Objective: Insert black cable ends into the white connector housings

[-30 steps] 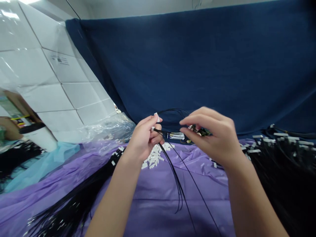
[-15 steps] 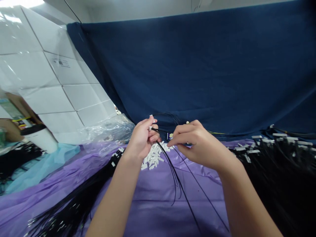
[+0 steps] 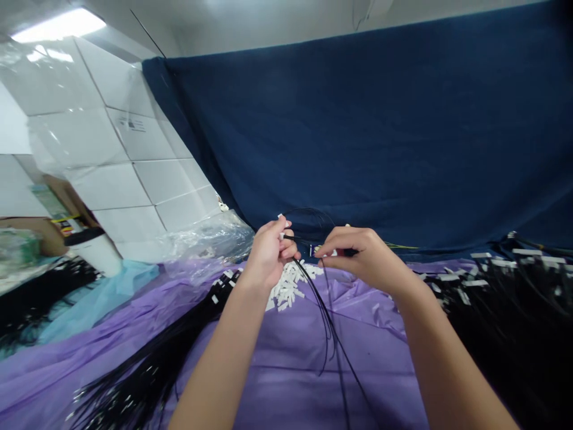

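My left hand (image 3: 274, 251) is closed around several thin black cables (image 3: 317, 294) that have small white connectors (image 3: 281, 236) at their ends. The cables hang down toward me over the purple cloth. To its right, my right hand (image 3: 353, 248) pinches a black cable (image 3: 326, 276) between thumb and fingers, and this cable also trails down. The two hands are apart. Behind and below my left hand lies a pile of small white pieces (image 3: 286, 289) on the purple cloth (image 3: 286, 370).
A bundle of black cables (image 3: 165, 352) lies at left, and a larger heap (image 3: 505, 322) at right. White boxes (image 3: 107, 185) in plastic, a white cup (image 3: 96, 254) and light blue cloth (image 3: 129, 276) are at far left. A dark blue curtain (image 3: 358, 137) hangs behind.
The camera view has shifted, so the scene sits farther right. The cable at my right hand now hangs more steeply. My left hand keeps its hold on the cables.
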`<state>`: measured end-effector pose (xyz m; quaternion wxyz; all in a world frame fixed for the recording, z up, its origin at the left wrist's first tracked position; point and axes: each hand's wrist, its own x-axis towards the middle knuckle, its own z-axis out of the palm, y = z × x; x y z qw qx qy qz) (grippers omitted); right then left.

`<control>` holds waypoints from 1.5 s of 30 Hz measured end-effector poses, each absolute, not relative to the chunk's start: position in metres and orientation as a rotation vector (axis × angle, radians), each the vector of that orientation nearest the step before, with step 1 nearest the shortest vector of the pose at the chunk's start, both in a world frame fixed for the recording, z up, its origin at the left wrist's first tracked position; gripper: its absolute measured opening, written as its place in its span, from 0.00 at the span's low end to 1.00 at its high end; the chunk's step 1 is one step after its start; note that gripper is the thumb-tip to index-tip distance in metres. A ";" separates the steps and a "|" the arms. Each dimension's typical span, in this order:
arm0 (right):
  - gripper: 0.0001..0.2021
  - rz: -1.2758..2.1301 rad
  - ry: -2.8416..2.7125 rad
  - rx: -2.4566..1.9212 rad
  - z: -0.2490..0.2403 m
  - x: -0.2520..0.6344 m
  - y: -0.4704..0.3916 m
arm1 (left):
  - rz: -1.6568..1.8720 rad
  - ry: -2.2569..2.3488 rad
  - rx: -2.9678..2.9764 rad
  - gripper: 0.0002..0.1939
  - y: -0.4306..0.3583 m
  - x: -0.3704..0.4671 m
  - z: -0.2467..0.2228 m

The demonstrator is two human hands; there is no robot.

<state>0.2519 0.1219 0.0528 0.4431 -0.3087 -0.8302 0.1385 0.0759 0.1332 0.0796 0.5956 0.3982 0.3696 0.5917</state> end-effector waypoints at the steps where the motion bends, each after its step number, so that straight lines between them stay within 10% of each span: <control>1: 0.03 0.395 -2.020 -0.774 0.049 0.253 0.126 | 1.395 0.872 0.951 0.07 0.133 0.077 0.079; 20: 0.10 1.106 -0.406 -0.237 0.069 0.265 0.130 | 1.359 0.997 1.509 0.11 0.132 0.087 0.060; 45: 0.02 0.723 -1.049 -0.482 0.102 0.247 0.021 | 1.645 1.199 2.204 0.14 0.074 0.088 0.072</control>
